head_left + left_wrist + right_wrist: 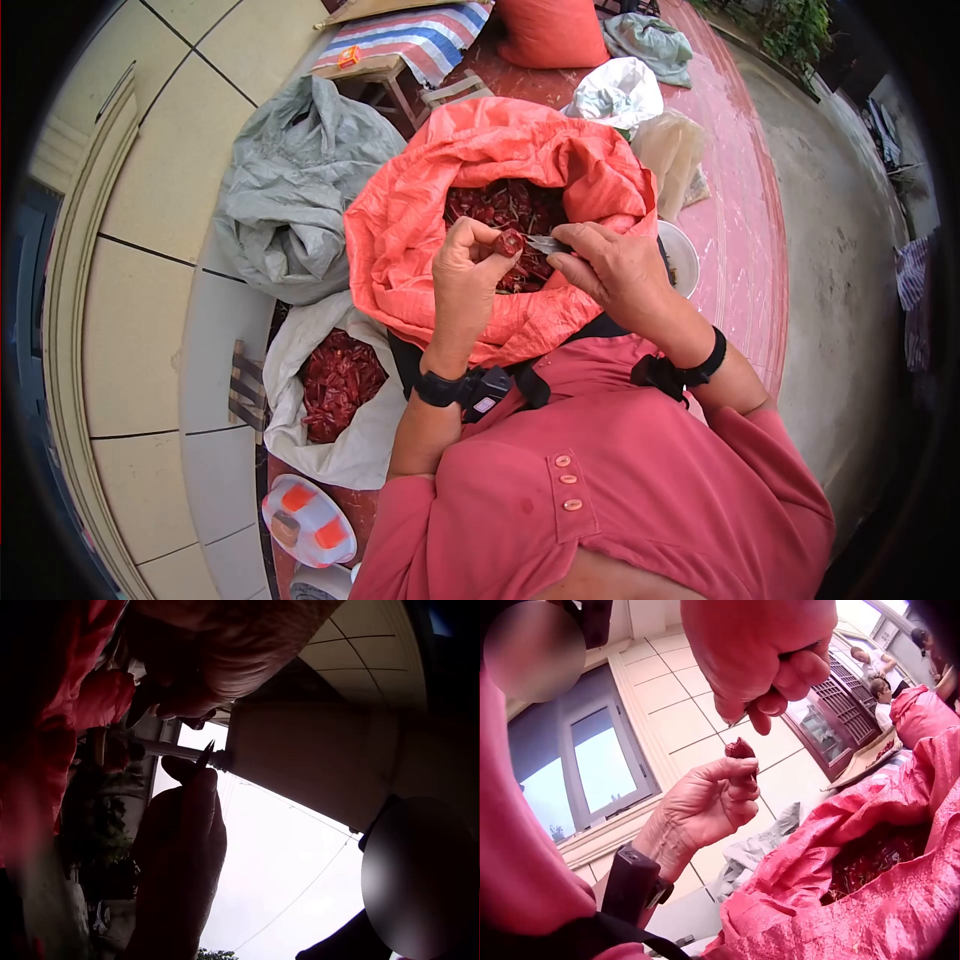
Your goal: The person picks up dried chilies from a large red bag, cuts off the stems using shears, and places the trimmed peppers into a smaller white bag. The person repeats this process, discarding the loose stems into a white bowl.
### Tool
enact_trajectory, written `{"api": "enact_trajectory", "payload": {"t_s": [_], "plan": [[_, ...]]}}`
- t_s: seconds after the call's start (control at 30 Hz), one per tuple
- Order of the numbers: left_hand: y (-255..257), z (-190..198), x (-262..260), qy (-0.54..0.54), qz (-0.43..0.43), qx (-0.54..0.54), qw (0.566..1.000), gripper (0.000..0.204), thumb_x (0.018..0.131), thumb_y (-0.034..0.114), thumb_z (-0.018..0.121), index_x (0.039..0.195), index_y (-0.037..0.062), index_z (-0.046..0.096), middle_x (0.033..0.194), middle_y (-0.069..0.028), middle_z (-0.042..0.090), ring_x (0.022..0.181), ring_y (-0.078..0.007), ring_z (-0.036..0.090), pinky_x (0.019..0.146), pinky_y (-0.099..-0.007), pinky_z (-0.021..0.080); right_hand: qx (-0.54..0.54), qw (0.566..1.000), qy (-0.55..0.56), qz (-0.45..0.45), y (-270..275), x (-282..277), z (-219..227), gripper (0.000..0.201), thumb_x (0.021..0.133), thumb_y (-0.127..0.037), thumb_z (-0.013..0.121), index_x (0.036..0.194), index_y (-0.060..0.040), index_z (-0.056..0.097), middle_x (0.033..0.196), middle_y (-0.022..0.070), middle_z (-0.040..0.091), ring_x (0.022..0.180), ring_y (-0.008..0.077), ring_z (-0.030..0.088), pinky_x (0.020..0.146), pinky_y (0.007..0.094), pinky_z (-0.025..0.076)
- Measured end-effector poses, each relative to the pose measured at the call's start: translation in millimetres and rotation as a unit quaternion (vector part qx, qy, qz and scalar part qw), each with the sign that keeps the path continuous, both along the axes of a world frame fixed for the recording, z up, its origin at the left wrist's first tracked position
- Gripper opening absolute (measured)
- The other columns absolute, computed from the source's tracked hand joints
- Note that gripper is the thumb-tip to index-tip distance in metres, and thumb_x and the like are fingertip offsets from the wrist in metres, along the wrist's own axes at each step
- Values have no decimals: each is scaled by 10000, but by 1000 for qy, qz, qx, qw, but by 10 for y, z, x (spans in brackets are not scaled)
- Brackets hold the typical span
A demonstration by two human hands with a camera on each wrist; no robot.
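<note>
Between thumb and fingers my left hand (pixel 470 275) pinches a dried red chili (pixel 509 243), its end facing the right hand. My right hand (pixel 618 275) grips a small metal tool with two pointed tips (pixel 545 243), which reach close to the chili in the head view. Both hands are above the mouth of a big red woven sack (pixel 390 240), its rim rolled down, with many dried chilies (pixel 500 205) inside. In the right wrist view the chili (pixel 740 749) stands up from the left hand's fingertips, just below the right hand (pixel 761 660).
A white sack (pixel 350 455) of red chilies lies at the left, below a grey sack (pixel 300 190). A white bowl (pixel 680 250) stands right of the red sack. Behind are a stool with striped cloth (pixel 430 40) and another red sack (pixel 550 30). People (pixel 881 667) are in the background.
</note>
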State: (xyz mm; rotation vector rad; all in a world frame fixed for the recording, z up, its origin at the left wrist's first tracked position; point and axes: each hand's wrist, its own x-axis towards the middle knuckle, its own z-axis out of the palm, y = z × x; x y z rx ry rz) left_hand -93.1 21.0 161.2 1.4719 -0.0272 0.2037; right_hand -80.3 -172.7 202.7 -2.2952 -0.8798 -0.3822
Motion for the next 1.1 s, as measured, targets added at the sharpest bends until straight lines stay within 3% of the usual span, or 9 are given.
{"api": "enact_trajectory", "payload": {"t_s": [0.37,0.47,0.67,0.87,0.97,1.1], "plan": [[8,3,-14,18,7,22,1000,191,758,-57,695,761,46,533,765,44,451,624,-12,440,551,-181,375,-75,996,-42,19,30,81,52,249,861,-329,627,955,-98,632,767,68,634,610,256,634,491,366,475],[32,-82,-4,-22,10,57,998,180,804,-56,658,807,72,532,718,47,558,614,1,467,522,-170,362,-102,994,-47,11,33,71,53,257,862,-334,624,969,-101,628,771,64,637,611,248,637,492,366,476],[20,-140,-4,-9,10,31,999,191,802,-68,653,805,77,530,699,57,528,589,1,440,506,-171,341,-121,992,-38,2,43,46,61,267,865,-342,618,983,-102,622,770,69,634,635,254,643,510,367,488],[36,-125,-32,-28,9,82,996,191,783,-75,663,792,68,538,688,68,479,589,-2,422,511,-179,339,-131,991,-15,-1,55,41,40,277,863,-346,617,985,-98,619,787,71,636,651,264,645,524,372,495],[23,-101,-51,-73,47,164,983,165,705,-72,682,769,22,562,736,-5,474,567,-70,438,522,-234,382,-149,988,-26,8,63,40,57,271,865,-341,614,979,-95,615,768,69,626,640,261,643,512,370,495],[-33,-81,-86,-86,59,214,971,175,692,-81,681,764,21,558,721,-8,469,569,-76,434,527,-240,374,-194,980,-47,1,74,-4,38,250,869,-332,610,936,-91,600,736,66,608,616,255,636,489,372,492]]}}
